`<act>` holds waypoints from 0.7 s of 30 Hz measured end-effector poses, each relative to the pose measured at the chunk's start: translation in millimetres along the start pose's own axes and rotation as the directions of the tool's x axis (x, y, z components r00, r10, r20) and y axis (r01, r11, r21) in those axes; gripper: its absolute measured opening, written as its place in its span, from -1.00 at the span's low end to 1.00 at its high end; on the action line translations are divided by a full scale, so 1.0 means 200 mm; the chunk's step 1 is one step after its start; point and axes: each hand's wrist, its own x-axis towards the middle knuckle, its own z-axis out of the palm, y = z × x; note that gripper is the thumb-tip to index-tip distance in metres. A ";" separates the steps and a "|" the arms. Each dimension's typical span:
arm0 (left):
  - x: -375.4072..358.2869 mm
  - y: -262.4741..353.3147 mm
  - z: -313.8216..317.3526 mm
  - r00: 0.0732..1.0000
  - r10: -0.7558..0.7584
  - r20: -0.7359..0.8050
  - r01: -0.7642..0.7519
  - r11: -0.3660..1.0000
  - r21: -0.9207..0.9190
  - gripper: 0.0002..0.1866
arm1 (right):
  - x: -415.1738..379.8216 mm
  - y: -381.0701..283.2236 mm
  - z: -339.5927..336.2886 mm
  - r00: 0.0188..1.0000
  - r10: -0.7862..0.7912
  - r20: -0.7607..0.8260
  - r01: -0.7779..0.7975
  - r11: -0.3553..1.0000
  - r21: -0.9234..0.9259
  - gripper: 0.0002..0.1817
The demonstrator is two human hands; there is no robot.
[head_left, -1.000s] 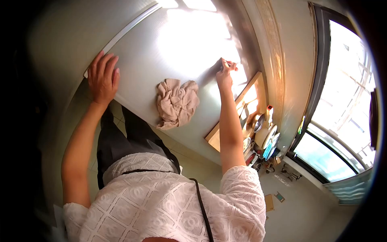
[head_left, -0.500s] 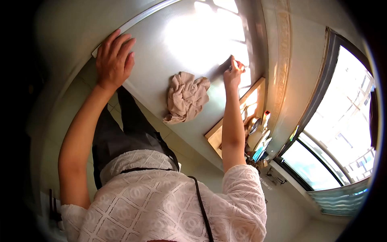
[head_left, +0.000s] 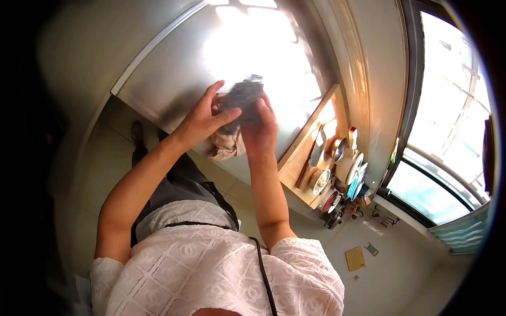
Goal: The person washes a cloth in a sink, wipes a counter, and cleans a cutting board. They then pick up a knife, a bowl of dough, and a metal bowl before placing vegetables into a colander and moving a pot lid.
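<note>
Between my two hands is a dark grey, crumpled, translucent-looking bundle [head_left: 241, 102], blurred by motion, so I cannot make out its exact kind. My left hand [head_left: 204, 116] grips its left side, thumb across the front and fingers curled behind. On the right side, my right hand [head_left: 261, 126] closes on it with the thumb up. Just below and partly behind the hands, a crumpled beige cloth [head_left: 226, 146] lies on the shiny grey countertop [head_left: 158, 79]; the right hand and the bundle cover much of it.
A wooden cutting board [head_left: 295, 174] at the right carries a cleaver [head_left: 317, 150] and a bowl [head_left: 320, 180]. Pans, plates and other kitchenware crowd beyond it by the wall. A window [head_left: 448, 105] stands at the far right, and sunlight glares off the counter.
My left hand has left the counter's edge and come in over the cloth. My right hand has moved left from the far side, and both now hold the dark grey bundle.
</note>
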 end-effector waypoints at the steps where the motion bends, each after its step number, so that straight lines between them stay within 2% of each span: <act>1: 0.02 -0.02 0.00 0.999 0.006 0.037 -0.006 1.000 -0.003 -0.52 | -0.02 0.03 -0.01 0.999 -0.011 0.034 0.020 0.955 -0.296 -0.45; 2: 0.04 -0.03 -0.01 0.997 0.018 0.073 -0.017 1.000 -0.005 -0.52 | -0.05 0.02 -0.02 0.999 -0.020 0.033 0.029 0.957 -0.289 -0.45; 3: 0.03 -0.03 -0.03 0.997 0.018 0.080 -0.019 1.000 0.002 -0.52 | -0.07 0.01 -0.04 0.964 -0.263 0.046 0.222 0.695 -0.683 -0.40; 4: 0.02 -0.02 -0.06 0.999 0.023 -0.047 -0.023 1.000 -0.001 -0.52 | -0.10 0.01 -0.05 0.875 -0.455 0.162 0.301 0.251 -0.920 -0.34; 5: 0.01 -0.01 -0.09 0.984 0.029 -0.176 -0.030 1.000 -0.003 -0.53 | -0.11 0.04 -0.09 0.874 -0.458 0.162 0.304 0.257 -0.917 -0.34; 6: 0.01 0.00 -0.13 0.971 0.099 -0.217 -0.101 0.995 0.000 -0.56 | -0.14 0.11 -0.17 0.894 -0.333 0.300 0.250 -0.186 -0.950 -0.31; 7: 0.00 0.02 -0.15 0.972 0.096 -0.214 -0.098 0.995 0.004 -0.56 | -0.17 0.18 -0.26 0.918 -0.159 0.364 0.205 -0.595 -0.777 -0.28; 8: 0.01 0.05 -0.18 0.954 0.117 -0.276 -0.120 0.993 0.007 -0.58 | -0.16 0.26 -0.38 0.888 -0.189 0.418 0.293 -0.469 -0.833 -0.24; 9: 0.00 0.08 -0.20 0.930 0.136 -0.343 -0.141 0.990 0.009 -0.59 | -0.12 0.25 -0.40 0.887 -0.187 0.422 0.296 -0.470 -0.831 -0.24; 12: -0.04 0.12 -0.28 0.916 0.117 -0.384 -0.121 0.993 0.012 -0.58 | 0.03 0.18 -0.42 0.833 -0.147 0.533 0.393 -0.521 -0.758 -0.30; 13: -0.06 0.13 -0.30 0.913 0.121 -0.389 -0.123 0.992 0.019 -0.58 | 0.12 0.14 -0.44 0.816 -0.195 0.544 0.380 -0.528 -0.759 -0.32; 14: -0.09 0.12 -0.32 0.902 0.091 -0.421 -0.099 0.995 0.002 -0.56 | 0.26 0.06 -0.44 0.819 -0.285 0.498 0.285 -0.551 -0.784 -0.35; 15: -0.12 0.11 -0.33 0.891 0.061 -0.450 -0.076 0.997 -0.016 -0.55 | 0.40 -0.05 -0.43 0.894 -0.349 0.280 0.118 -0.421 -0.900 -0.43; 16: -0.15 0.11 -0.34 0.891 0.063 -0.450 -0.075 0.997 -0.009 -0.55 | 0.65 -0.11 -0.53 0.787 -0.553 0.275 -0.027 -0.476 -0.879 -0.49; 17: -0.17 0.10 -0.34 0.887 0.070 -0.457 -0.067 0.997 0.024 -0.53 | 0.84 -0.28 -0.70 0.878 -0.478 0.005 -0.271 -0.505 -0.820 -0.55; 18: -0.20 0.10 -0.36 0.882 0.080 -0.464 -0.059 0.996 0.061 -0.51 | 1.17 -0.42 -0.97 0.768 -0.536 0.351 -0.290 -0.779 -0.555 -0.55; 19: -0.22 0.09 -0.38 0.881 0.086 -0.465 -0.059 0.996 0.073 -0.51 | 1.22 -0.55 -0.71 0.722 -0.692 0.016 -0.304 -0.338 -0.891 -0.42; 20: -0.24 0.07 -0.40 0.875 0.084 -0.477 -0.063 0.996 0.060 -0.49 | 1.52 -0.70 -0.98 0.632 -0.716 -0.296 -0.510 -0.097 -0.855 -0.31; 21: -0.27 0.06 -0.41 0.871 0.074 -0.486 -0.060 0.997 0.044 -0.46 | 1.44 -0.65 -0.74 0.624 -0.776 -0.091 -0.442 -0.254 -0.860 -0.27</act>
